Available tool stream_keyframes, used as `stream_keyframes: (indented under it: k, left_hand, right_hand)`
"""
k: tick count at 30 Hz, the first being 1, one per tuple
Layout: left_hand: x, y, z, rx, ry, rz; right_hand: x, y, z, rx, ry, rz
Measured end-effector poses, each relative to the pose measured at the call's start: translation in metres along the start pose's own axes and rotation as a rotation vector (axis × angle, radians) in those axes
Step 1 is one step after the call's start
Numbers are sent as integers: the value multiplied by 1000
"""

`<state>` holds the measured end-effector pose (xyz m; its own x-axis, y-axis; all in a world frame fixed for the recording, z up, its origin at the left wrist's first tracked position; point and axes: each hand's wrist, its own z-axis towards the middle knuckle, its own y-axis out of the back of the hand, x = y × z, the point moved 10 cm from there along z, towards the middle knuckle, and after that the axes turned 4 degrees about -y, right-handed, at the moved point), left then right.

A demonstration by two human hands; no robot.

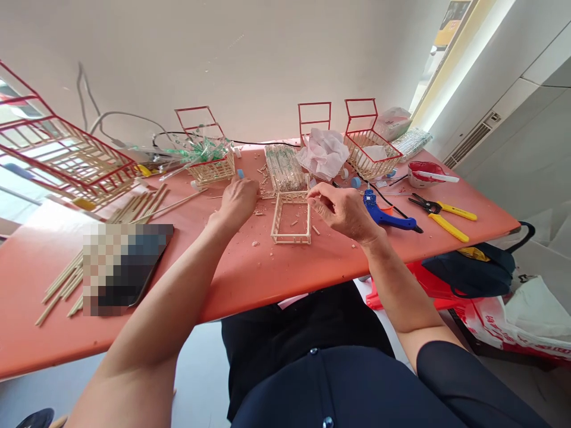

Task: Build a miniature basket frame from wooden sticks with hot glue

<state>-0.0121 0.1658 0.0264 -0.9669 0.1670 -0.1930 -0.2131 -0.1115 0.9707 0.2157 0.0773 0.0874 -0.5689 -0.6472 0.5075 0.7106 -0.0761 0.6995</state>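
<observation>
A small rectangular frame of thin wooden sticks (291,239) lies on the orange table (236,270), in front of my body. At its upper right corner is my right hand (341,208), with thumb and index finger bent close together; anything between them is too small to make out. My left hand (241,196) rests on the table left of the frame, its fingers curled downward and their tips mostly hidden. Beyond the frame lies a clear pack of short sticks (284,167), with stick scraps scattered around it.
To the right are a blue glue gun (388,219), yellow-handled pliers (448,219) and a bowl of red paint (426,172). Stick baskets (372,156) and crumpled tissue (325,154) stand behind. Leftward lie a phone (134,267), loose sticks (62,288) and a large red-edged rack (89,160).
</observation>
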Motion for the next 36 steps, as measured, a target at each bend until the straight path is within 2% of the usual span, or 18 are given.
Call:
stream_keyframes:
  k: [3, 6, 8, 10, 13, 18, 23, 29, 33, 36]
  left_hand:
    - [9, 23, -9, -131, 31, -102]
    - [27, 45, -22, -269, 109, -473]
    - [33, 44, -30, -237, 151, -828]
    - [30, 36, -38, -155, 169, -1138]
    - [21, 29, -50, -72, 163, -1374]
    - [16, 32, -57, -82, 154, -1396]
    - [16, 38, -59, -125, 186, -1358]
    - [-9, 50, -62, -185, 83, -1320]
    - [-22, 57, -85, -274, 64, -1252]
    - [-28, 47, -118, -364, 84, -1291]
  right_hand:
    - [-1, 9, 0, -103, 2, 23]
    - [-1, 16, 0, -177, 5, 42]
    - [-1, 17, 0, -193, -2, 45]
    - [-1, 17, 1, -196, -11, 43]
    - [-2, 15, 1, -181, -32, 30]
    - [-6, 12, 1, -151, -84, 10]
    - [-5, 10, 2, -151, -67, 36]
    - [0, 6, 2, -134, -39, 87]
    - [-2, 6, 2, -152, -34, 81]
    - [-5, 1, 4, -100, -33, 58]
